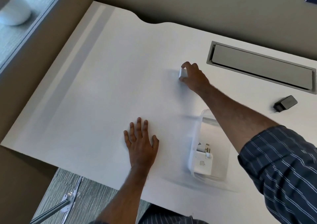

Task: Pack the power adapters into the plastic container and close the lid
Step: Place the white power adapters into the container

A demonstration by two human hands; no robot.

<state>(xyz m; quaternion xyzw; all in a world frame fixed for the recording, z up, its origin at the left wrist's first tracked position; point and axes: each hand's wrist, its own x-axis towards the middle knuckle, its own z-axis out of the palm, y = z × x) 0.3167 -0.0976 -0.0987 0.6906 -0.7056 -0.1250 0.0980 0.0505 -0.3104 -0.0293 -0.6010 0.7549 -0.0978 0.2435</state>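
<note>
Container sits close to the bench near edge, right of centre, under the right forearm. It's clear plastic, open on top, and one white adapter is already inside with its prongs up. No lid that I can make out, though a faint clear sheet by the container's near side might be it. I can't tell.

Left hand is flat on the bench left of the container, its fingers straight and spread, holding nothing. It isn't bracing the container.

Right hand is further out, mid-bench, its fingers pinched around a small white adapter, thumb and fingertips on opposite faces. Whether it's off the surface yet I can't tell.

Black adapter lies toward the right edge, below the grey cable hatch, untouched.

Risks, as I judge them:
- The pinch is on a smooth little cube, so it may slip on the carry back.
- The forearm passes right above the container rim. A low return could clip it and shove the light, unbraced box toward the near edge.
- The upright prongs inside may stop the next adapter seating flat, so the lid may not close.
- The black one is easy to forget out there.
</note>
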